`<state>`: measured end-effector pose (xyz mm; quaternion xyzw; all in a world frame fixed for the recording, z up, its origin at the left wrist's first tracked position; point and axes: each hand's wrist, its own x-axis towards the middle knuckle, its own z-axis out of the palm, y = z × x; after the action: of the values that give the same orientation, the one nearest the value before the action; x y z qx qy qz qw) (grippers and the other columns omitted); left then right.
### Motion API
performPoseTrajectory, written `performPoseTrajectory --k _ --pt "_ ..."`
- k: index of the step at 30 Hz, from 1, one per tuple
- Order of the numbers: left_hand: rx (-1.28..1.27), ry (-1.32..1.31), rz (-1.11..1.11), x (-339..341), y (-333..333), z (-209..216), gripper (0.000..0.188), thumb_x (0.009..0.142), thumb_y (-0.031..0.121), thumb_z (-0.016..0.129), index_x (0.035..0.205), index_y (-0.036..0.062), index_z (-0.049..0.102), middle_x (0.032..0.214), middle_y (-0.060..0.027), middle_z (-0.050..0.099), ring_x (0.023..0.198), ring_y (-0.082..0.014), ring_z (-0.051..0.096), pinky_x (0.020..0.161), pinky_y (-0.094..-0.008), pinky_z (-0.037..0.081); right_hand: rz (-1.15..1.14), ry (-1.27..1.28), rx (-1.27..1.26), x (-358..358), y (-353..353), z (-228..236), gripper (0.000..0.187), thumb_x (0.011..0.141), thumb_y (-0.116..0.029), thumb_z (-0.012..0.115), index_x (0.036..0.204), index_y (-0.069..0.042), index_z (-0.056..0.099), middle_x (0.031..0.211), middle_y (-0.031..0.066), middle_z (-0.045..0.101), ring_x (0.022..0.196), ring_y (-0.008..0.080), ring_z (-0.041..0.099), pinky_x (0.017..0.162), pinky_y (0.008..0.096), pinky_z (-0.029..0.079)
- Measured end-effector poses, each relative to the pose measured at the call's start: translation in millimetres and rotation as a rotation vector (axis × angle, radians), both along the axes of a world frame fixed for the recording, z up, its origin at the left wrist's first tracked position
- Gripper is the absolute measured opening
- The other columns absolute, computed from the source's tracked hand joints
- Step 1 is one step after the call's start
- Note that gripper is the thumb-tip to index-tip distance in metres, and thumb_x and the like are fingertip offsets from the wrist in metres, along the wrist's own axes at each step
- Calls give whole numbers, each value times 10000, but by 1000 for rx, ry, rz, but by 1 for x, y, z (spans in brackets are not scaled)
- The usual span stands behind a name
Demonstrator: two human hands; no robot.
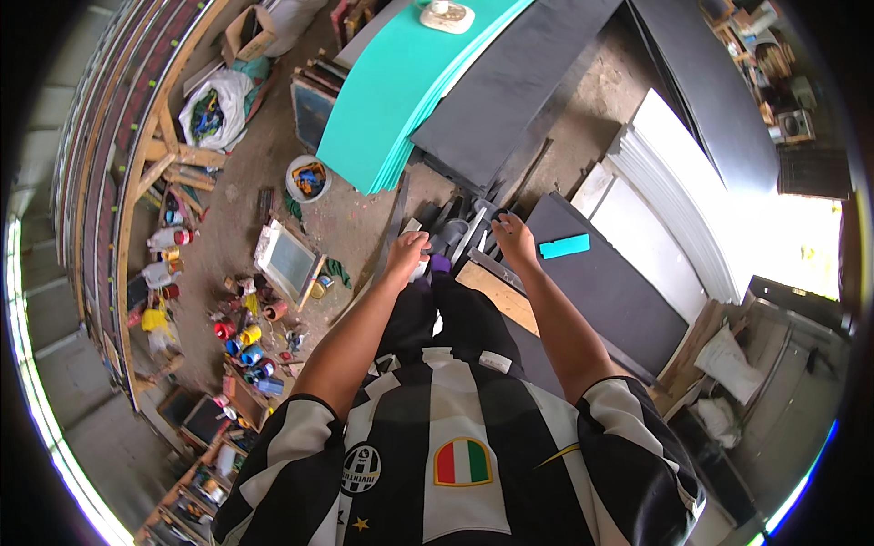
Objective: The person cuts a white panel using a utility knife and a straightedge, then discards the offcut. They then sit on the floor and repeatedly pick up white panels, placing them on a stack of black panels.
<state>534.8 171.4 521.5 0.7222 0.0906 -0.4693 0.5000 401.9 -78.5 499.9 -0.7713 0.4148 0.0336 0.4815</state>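
My left hand (407,257) is closed, its fingers curled beside a pale, narrow piece at the middle of the view. What lies inside that grip is hidden. My right hand (515,240) is closed too, with its fingertips at a small dark rounded part (499,216) that I cannot name. Between the hands stand grey rounded parts (448,235) and a light metal bar (474,225), close in front of my legs. Right of my right hand, a small turquoise strip (564,247) lies on a dark panel (619,291).
Turquoise sheets (391,100) and a black sheet (514,91) are stacked ahead. White sheets (678,187) curve at the right. On the left floor are a white bucket (308,179), a framed screen (289,262) and several paint containers (246,341). A wooden board (499,297) lies near my legs.
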Motion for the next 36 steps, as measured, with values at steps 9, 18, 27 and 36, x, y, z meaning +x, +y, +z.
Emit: performPoseTrajectory --k 9,18,27,36 --pt "0 45 -238 32 -58 10 393 1004 449 644 1235 131 661 1096 -40 747 811 -155 704 743 -351 502 -324 -78 -69 -52 -16 16 486 966 -361 734 1293 -8 668 1038 168 753 782 199 728 697 328 586" --pt "35 98 -369 71 -93 -17 372 1006 428 646 1237 138 657 1057 -29 745 760 -140 705 678 -326 508 -550 37 -87 -71 -55 5 453 972 -362 728 1279 -31 687 956 93 749 720 157 692 672 329 556" --pt "-26 61 -585 117 -173 -21 355 1020 410 639 1225 121 659 1054 -43 738 757 -133 690 662 -306 499 -760 34 88 1 -72 38 518 949 -408 728 1281 -13 686 1041 190 779 951 298 757 869 398 578" --pt "-41 67 -758 129 -251 -6 347 1027 419 622 1212 127 652 1080 -44 741 765 -142 686 692 -346 490 -958 -40 45 6 -89 52 509 951 -398 728 1280 -11 697 1080 206 770 900 264 758 848 380 580"
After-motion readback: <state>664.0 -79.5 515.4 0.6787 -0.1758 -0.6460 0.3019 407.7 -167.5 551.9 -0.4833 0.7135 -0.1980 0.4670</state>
